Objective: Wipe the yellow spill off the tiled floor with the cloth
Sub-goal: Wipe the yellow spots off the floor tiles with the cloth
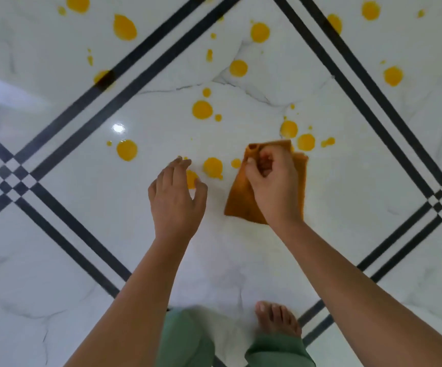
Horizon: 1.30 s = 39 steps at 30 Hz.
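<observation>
Nearest us were green trouser legs [182, 340] and a bare foot [276, 319] at bottom centre. Our right hand [272, 181] pinched the orange cloth [241, 202] at its top edge, fingers [254, 157] curled shut. Our left hand [177, 197] hovered open, empty. Yellow spill [202, 109] dotted the tiled floor [82, 234] above.

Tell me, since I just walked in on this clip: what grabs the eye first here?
Bright yellow spill drops dot the glossy white marble-look tiled floor from the middle to the far edge. Near centre, the right hand grips a folded orange-brown cloth, while the open left hand hovers beside it. Black double stripes cross the tiles diagonally.
</observation>
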Each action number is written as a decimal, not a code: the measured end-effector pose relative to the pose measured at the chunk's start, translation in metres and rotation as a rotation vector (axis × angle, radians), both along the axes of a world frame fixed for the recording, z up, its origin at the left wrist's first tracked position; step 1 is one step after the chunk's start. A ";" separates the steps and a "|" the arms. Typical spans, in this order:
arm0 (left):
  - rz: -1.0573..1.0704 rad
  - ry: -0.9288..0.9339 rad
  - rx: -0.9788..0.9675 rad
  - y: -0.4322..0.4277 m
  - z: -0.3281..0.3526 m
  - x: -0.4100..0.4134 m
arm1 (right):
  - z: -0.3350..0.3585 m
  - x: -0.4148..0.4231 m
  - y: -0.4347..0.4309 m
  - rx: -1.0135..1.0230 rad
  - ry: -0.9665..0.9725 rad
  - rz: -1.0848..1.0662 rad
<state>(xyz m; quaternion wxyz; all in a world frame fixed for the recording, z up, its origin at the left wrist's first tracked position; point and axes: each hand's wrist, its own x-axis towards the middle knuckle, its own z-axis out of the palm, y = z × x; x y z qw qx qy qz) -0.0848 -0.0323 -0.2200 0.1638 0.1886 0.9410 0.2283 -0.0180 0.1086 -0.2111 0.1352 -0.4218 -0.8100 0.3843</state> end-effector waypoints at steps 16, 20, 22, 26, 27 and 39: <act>0.212 0.128 -0.148 -0.090 -0.057 -0.075 | -0.075 -0.072 -0.046 0.674 -0.265 1.145; 0.232 0.109 -0.202 -0.115 -0.060 -0.073 | -0.079 -0.089 -0.022 0.734 -0.259 1.101; 0.246 0.102 -0.212 -0.124 -0.061 -0.073 | -0.079 -0.154 -0.047 0.695 -0.305 0.933; 0.252 0.117 -0.206 -0.141 -0.060 -0.075 | -0.080 -0.136 -0.096 0.734 -0.231 1.187; 0.255 0.120 -0.207 -0.145 -0.059 -0.074 | -0.078 -0.103 -0.089 0.729 -0.216 1.311; 0.168 0.124 -0.201 -0.152 -0.063 -0.072 | -0.072 -0.090 -0.085 0.758 -0.217 1.408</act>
